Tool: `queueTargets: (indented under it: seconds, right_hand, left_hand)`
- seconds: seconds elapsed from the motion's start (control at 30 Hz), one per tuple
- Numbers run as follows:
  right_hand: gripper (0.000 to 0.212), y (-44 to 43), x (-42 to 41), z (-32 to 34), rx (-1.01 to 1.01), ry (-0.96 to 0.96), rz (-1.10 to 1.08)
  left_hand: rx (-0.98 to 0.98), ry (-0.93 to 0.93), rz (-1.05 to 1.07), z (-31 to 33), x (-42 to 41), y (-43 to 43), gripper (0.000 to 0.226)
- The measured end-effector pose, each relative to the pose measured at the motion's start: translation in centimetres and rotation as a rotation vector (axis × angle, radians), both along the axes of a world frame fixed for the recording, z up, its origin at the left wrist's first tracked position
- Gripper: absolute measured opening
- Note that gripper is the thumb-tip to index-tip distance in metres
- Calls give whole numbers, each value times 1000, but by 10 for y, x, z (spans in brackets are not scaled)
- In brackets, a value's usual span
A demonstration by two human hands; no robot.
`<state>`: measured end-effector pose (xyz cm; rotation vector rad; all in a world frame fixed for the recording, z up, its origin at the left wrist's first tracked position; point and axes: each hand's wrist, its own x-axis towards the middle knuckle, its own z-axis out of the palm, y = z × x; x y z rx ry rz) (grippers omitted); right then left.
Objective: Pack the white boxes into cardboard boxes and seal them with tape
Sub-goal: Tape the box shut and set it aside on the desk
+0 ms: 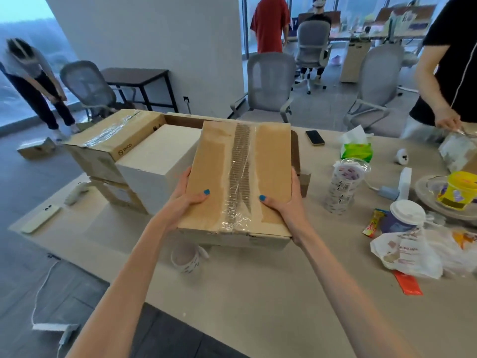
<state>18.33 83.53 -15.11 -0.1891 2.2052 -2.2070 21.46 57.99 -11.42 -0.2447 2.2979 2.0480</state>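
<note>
Beige table (258,293) in an open office: white pillar (154,47) behind, grey mesh chairs (268,83) beyond the far edge, windows at back and left. Three other people are around: one in black (451,60) working at the table's right end, one in red (271,24) far back, one bent over at left (31,73). Left hand (185,200) and right hand (284,202) grip a cardboard box (240,177) by its long sides near the near end, thumbs on top, fingers wrapped under. The top seam is covered with clear tape, with the paper skin torn along it. Can't tell if the far end rests on anything. A white box (160,161) sits just left of it, against a taped carton marked Pico (111,135). Tape roll (187,258) lies on the table below the held box's near-left corner; a taller clear roll (340,187) stands to the right. Right side clutter: dark phone (315,137), green tissue pack (356,149), lidded paper cup (405,215), plastic bag (413,251), yellow tub (462,187). White phone (42,218) lies at the left corner.
</note>
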Motion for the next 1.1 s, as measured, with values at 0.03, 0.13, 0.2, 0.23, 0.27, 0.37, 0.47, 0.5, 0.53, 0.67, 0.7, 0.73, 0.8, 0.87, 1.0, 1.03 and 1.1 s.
queueTargets:
  seconds: [0.03,0.13,0.2,0.23,0.27,0.37,0.47,0.5,0.53,0.67,0.7,0.73,0.8,0.87,1.0,1.03,1.1]
  right_hand:
    - [103,-6,0,9,-6,17,17]
    - [103,-25,2,36,-21,92,59]
    - [104,-39,3,54,-37,137,95]
    - [104,-48,4,63,-47,162,115]
    - [103,-57,4,72,-52,185,133]
    - [102,-91,5,98,-74,241,187]
    - [101,-137,9,117,-106,275,242]
    - [100,-155,12,121,-112,286,261]
    - [99,-175,15,124,-116,299,280]
    - [94,-260,27,128,-170,298,366]
    - [94,-283,31,129,-177,294,384]
    - [95,-306,36,129,-181,294,406]
    - [95,-351,45,128,-192,291,450]
    - [96,-393,53,125,-193,282,490]
    - [98,-469,64,117,-187,259,565]
    - [97,-488,65,115,-188,255,591]
    - [97,-527,64,110,-192,258,646]
  left_hand:
    - [-8,26,14,8,3,-6,77]
    - [-12,84,64,33,16,-25,81]
    - [-6,117,104,50,26,-39,77]
    - [-1,135,125,58,30,-47,76]
    - [5,158,144,66,36,-54,76]
    - [-16,232,212,88,52,-84,80]
    - [-34,283,266,107,72,-124,79]
    - [-41,291,281,112,79,-141,79]
    - [-48,303,298,117,87,-157,77]
    - [-49,316,353,131,120,-230,74]
    - [-55,319,365,133,128,-250,74]
    - [-60,320,381,135,137,-270,75]
    - [-70,317,425,136,154,-310,76]
    - [-83,316,464,135,169,-348,80]
    - [-99,303,541,125,196,-413,82]
    - [-101,299,566,121,202,-430,82]
    - [-91,299,623,112,210,-461,80]
